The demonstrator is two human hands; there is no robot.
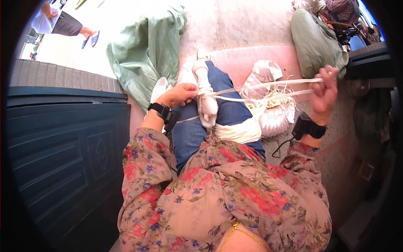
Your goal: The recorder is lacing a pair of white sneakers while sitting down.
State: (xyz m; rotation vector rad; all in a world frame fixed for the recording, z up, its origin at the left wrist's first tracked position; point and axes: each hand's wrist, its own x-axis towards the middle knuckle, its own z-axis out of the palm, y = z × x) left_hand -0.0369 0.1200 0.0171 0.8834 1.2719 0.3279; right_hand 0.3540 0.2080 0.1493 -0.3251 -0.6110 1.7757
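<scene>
A white lace-up shoe [208, 110] lies lengthwise across my lap, between my thighs in blue jeans. At its left edge, beside the lacing, the fingers of my left hand [182, 95] are pinched together; what they hold is too small to make out. My right hand [324, 90] is raised far out to the right, closed round long white shoelaces [273, 85]. These stretch as two taut strands from the shoe's lacing to the fist. Below them, right of my knee, lies a tangled bundle of cream laces [280, 101].
White cloth [237, 132] wraps my right thigh. Green sacks stand ahead at left [147, 54] and right [315, 44]. White crumpled material [264, 72] sits by the laces. A dark blue panelled door [71, 155] is at my left; a person in sandals [73, 25] is at far left.
</scene>
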